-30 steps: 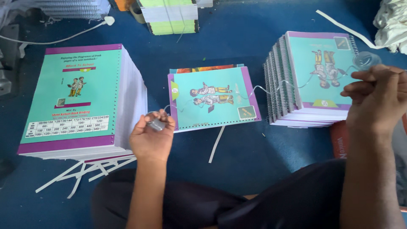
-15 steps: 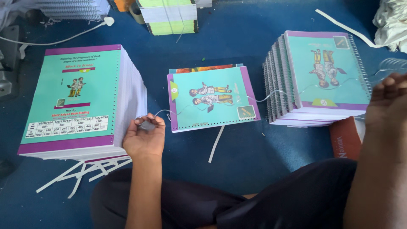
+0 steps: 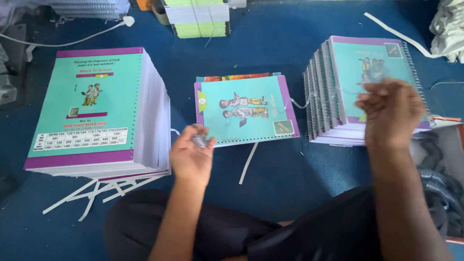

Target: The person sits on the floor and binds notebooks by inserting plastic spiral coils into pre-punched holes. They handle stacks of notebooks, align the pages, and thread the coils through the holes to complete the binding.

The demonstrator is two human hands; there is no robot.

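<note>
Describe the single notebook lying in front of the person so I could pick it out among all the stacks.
On the blue floor, look between the tall unbound stack at the left and the row of spiral-bound notebooks at the right. The single notebook lies flat there, just beyond the left hand. Unlike its neighbours, it is thin and alone, with punched holes and no spiral.

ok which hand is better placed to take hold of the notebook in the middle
Left, probably. The left hand sits right at the middle notebook's near-left corner, pinching a small grey object. The right hand is raised over the spiral-bound stack, farther off.
</note>
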